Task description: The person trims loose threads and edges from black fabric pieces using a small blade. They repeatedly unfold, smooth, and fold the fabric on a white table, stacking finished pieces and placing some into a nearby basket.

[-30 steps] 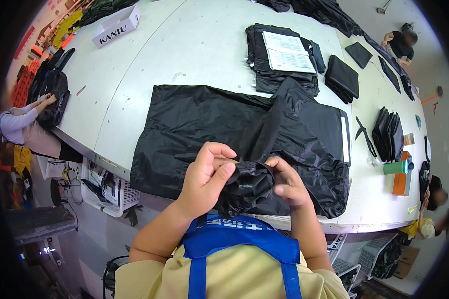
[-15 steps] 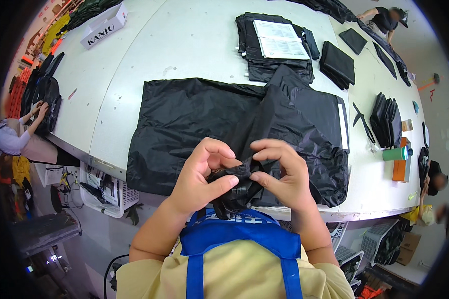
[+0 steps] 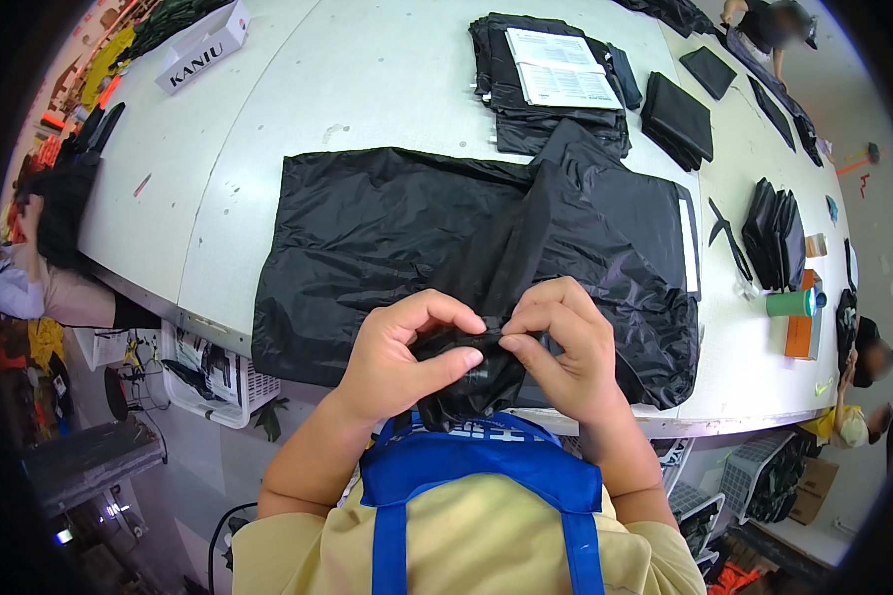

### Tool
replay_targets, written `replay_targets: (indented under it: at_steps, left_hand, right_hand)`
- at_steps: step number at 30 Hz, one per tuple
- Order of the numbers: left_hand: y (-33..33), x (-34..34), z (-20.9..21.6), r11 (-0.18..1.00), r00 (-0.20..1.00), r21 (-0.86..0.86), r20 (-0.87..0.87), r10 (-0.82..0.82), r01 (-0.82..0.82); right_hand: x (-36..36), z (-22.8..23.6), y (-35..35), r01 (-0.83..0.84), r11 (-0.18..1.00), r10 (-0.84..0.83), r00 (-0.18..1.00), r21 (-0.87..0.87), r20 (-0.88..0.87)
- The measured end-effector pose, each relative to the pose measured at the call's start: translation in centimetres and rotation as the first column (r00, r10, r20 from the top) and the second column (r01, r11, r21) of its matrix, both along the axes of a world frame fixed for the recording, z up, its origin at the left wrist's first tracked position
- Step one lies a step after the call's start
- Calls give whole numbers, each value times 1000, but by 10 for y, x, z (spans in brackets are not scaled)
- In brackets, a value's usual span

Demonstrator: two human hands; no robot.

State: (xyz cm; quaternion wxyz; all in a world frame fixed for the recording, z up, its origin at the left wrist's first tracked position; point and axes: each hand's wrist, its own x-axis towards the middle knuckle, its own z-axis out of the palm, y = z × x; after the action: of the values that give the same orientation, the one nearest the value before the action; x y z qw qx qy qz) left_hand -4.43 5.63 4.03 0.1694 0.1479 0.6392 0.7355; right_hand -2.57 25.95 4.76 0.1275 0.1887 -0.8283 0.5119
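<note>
A large piece of shiny black fabric [image 3: 367, 238] lies spread over the near part of the white table [image 3: 367, 69]. Its gathered near end hangs at the table's front edge, before my blue apron. My left hand [image 3: 402, 352] pinches that gathered part between thumb and index finger. Close beside it, my right hand [image 3: 566, 347] grips the same black fabric, thumb against curled fingers. The fingertips of both hands almost meet. Whether the fabric is a garment or a bag I cannot tell. A white strip [image 3: 687, 243] runs along its right side.
Behind lies a stack of folded black fabric [image 3: 556, 136] with printed papers [image 3: 563, 69] on top. Folded black pieces [image 3: 677, 119], black scissors [image 3: 727, 238] and a green roll [image 3: 790, 303] are at the right. A white box [image 3: 203, 50] stands far left. Other people work around the table.
My fingertips have drawn closer together on the fabric, and my right fingers have curled more. The co-worker at the left has lifted a black item toward themselves.
</note>
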Motion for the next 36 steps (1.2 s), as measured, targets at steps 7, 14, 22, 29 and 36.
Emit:
replay_targets:
  at_steps: [7,14,22,29,36]
  left_hand:
    - [17,-4,8,934,902,-306,-430,37,-184]
    - [37,-11,5,908,835,-372,-549,-48,-193]
    - [50,-9,0,886,933,-420,-358,39,-198]
    - [58,-11,-8,890,956,-427,-290,33,-160]
    - [61,-13,2,972,1000,-232,1,-17,17]
  right_hand:
    - [11,9,-2,63,991,-51,994,120,-101]
    - [19,7,11,-135,990,138,989,47,-46]
    - [75,-187,342,887,64,-966,169,456,-193]
    - [151,-254,414,635,261,-965,165,727,203]
    - [83,-179,338,853,423,-905,380,306,193]
